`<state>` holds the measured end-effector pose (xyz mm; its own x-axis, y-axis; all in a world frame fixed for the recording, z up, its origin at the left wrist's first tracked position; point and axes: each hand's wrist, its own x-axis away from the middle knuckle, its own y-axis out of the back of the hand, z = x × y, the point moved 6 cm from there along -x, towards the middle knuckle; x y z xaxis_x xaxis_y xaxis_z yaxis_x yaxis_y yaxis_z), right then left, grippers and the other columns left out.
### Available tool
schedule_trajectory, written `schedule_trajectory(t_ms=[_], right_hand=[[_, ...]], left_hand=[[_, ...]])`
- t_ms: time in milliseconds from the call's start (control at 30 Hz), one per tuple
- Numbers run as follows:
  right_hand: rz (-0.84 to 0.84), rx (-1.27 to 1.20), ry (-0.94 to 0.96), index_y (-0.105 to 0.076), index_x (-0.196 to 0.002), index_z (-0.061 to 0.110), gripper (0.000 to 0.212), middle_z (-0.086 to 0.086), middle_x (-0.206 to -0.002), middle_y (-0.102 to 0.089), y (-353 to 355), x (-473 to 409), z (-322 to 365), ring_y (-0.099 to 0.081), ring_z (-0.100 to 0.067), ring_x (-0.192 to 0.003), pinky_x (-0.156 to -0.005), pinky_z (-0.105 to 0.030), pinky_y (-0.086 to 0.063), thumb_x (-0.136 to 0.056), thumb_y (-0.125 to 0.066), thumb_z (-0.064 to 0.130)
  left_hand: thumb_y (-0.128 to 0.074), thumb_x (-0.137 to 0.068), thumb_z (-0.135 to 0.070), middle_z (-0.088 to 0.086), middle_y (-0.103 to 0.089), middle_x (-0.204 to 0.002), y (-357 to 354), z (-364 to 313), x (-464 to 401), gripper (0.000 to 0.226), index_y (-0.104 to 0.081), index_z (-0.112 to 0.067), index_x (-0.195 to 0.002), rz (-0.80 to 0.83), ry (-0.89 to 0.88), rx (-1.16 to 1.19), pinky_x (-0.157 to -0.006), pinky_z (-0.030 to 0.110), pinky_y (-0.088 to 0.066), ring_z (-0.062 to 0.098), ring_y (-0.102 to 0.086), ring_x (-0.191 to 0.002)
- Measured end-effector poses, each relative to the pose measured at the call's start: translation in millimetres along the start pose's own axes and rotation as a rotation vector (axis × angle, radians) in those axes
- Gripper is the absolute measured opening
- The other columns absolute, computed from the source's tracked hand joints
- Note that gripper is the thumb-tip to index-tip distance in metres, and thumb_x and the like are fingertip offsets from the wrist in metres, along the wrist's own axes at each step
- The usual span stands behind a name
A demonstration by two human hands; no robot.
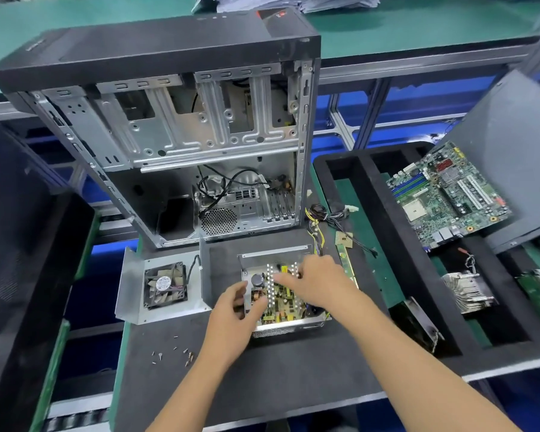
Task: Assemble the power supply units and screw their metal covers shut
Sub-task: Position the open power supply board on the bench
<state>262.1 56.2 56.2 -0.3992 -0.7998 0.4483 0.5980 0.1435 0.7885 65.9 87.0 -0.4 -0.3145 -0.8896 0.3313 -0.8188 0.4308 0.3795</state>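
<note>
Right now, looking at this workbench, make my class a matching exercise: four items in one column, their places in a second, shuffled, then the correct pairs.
Items:
1. cooling fan
2. loose screws
3. motherboard
4. power supply circuit board

Places:
A. leaning in the foam tray on the right
B. inside the open metal box under both hands
C. mounted on the detached metal cover, left of the box
D. scattered on the dark mat, near the left forearm

Pairs: 1-C, 2-D, 3-A, 4-B
</note>
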Motion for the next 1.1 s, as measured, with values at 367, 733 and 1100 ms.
schedule_trajectory(t_ms=[367, 733, 1100], right_hand=[[-0.202, 0.101, -0.125, -0.026, -0.119, 0.019, 0.074, -0.010, -0.123, -0.047, -38.1, 3.8, 33.1, -0.059, -0.034, -0.108, -0.082, -0.041, -0.050, -0.074, -0.076, 0.050], [-0.407, 0.109, -0.022, -0.032, -0.113, 0.019, 0.060, -0.003, -0.115, -0.050, -41.5, 1.1, 45.3, -0.054, -0.026, -0.111, -0.065, -0.035, -0.043, -0.080, -0.069, 0.053], [-0.316, 0.146, 0.018, -0.038, -0.116, 0.016, 0.066, -0.004, -0.118, -0.053, -38.2, -2.8, 44.7, -0.055, -0.027, -0.112, -0.080, -0.038, -0.049, -0.081, -0.067, 0.063]], left_hand=[[-0.088, -0.044, -0.065, -0.016, -0.051, -0.138, -6.9, 22.8, 2.7, 0.129, -0.022, -0.032, -0.151, 0.122, 0.068, 0.175, -0.108, 0.033, -0.044, -0.012, -0.049, -0.121], [-0.086, -0.042, -0.068, -0.023, -0.050, -0.134, -5.5, 23.9, -4.2, 0.133, -0.018, -0.034, -0.151, 0.123, 0.042, 0.156, -0.094, 0.019, -0.046, -0.022, -0.050, -0.108], [-0.087, -0.047, -0.061, -0.030, -0.049, -0.127, -5.7, 17.4, -2.4, 0.099, -0.026, -0.056, -0.125, 0.147, 0.037, 0.141, -0.080, 0.004, -0.044, -0.022, -0.050, -0.107]])
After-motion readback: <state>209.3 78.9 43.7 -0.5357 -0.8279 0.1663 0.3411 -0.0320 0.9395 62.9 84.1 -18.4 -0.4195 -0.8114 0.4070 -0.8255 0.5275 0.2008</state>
